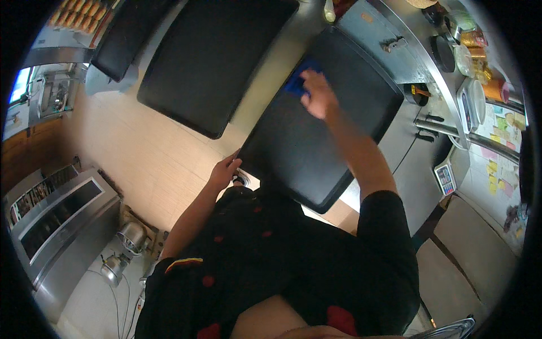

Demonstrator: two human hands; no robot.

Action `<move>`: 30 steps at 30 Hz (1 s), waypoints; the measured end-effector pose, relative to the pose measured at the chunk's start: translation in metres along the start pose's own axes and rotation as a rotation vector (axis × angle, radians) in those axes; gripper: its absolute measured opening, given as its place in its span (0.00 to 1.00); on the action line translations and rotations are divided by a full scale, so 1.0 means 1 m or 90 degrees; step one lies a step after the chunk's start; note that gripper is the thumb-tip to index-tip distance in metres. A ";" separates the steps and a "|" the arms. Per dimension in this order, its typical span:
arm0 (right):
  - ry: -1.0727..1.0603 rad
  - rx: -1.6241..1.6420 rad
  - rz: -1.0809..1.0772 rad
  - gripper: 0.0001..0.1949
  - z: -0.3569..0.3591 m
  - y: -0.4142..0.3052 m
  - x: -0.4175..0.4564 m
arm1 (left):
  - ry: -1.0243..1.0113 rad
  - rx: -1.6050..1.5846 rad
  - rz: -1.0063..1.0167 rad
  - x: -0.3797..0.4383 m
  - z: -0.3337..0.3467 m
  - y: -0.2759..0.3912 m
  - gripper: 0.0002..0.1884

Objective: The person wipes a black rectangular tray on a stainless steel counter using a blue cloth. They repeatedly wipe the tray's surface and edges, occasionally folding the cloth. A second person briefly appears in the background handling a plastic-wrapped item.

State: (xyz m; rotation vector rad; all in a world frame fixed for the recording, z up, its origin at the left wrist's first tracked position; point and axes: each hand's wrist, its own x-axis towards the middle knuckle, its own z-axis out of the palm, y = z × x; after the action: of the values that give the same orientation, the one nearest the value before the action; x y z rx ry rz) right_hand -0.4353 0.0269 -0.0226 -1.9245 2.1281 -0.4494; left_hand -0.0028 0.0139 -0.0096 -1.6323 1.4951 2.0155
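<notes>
A large black baking tray lies before me, its near edge against my dark jacket. My right hand presses a blue cloth onto the upper left part of the tray, fingers spread over it. With my left hand I grip the tray's near left corner, thumb on top. To the left, a second black tray rests partly past the edge of the steel counter, untouched. Another black tray is farther left.
Baked pieces sit in rows at the upper left. A metal box with a latch stands behind the tray. On the right are black-handled knives, a digital scale and a crowded steel shelf. A stand mixer is at lower left.
</notes>
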 end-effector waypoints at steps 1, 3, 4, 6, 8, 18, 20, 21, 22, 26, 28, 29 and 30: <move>0.051 -0.022 0.054 0.20 -0.005 0.026 0.019 | -0.004 -0.015 0.000 0.000 0.001 0.001 0.27; 0.095 -0.034 0.145 0.22 -0.016 0.073 0.059 | -0.010 -0.045 0.002 0.001 0.000 0.004 0.27; 0.087 -0.027 0.184 0.22 -0.023 0.093 0.076 | 0.011 0.029 0.005 0.003 -0.002 0.000 0.28; 0.053 0.079 0.233 0.24 -0.039 0.118 0.079 | 0.027 0.058 -0.021 0.001 -0.005 -0.002 0.29; 0.001 0.272 0.269 0.24 -0.060 0.139 0.054 | 0.017 0.067 -0.024 -0.001 -0.006 -0.005 0.29; 0.060 -0.132 0.433 0.25 -0.022 0.072 -0.192 | -0.076 0.094 0.029 0.010 -0.015 0.003 0.32; 0.030 0.008 0.428 0.22 -0.011 -0.021 -0.244 | -0.099 0.038 0.018 0.006 -0.014 0.008 0.33; 0.010 0.028 0.344 0.22 -0.002 -0.055 -0.282 | -0.111 0.011 0.013 0.005 -0.015 0.011 0.34; -0.008 0.050 0.265 0.22 0.007 -0.090 -0.322 | -0.132 0.053 0.034 0.011 -0.020 0.006 0.35; 0.036 0.236 0.133 0.19 0.049 -0.203 -0.365 | -0.138 0.077 0.053 0.022 -0.020 -0.008 0.33; -0.049 0.297 0.267 0.22 0.045 -0.238 -0.292 | -0.136 0.101 0.041 0.018 -0.019 -0.003 0.32; -0.106 0.339 0.253 0.24 0.048 -0.244 -0.254 | -0.131 0.112 0.037 0.015 -0.020 0.001 0.31; -0.055 0.444 0.270 0.26 0.052 -0.256 -0.221 | -0.121 0.058 0.010 0.013 -0.021 0.004 0.31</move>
State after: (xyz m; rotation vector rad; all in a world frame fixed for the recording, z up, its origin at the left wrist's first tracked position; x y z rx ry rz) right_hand -0.1563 0.2210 0.0200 -1.0658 1.8919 -0.8505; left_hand 0.0034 -0.0091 -0.0160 -1.3568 1.5109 2.0151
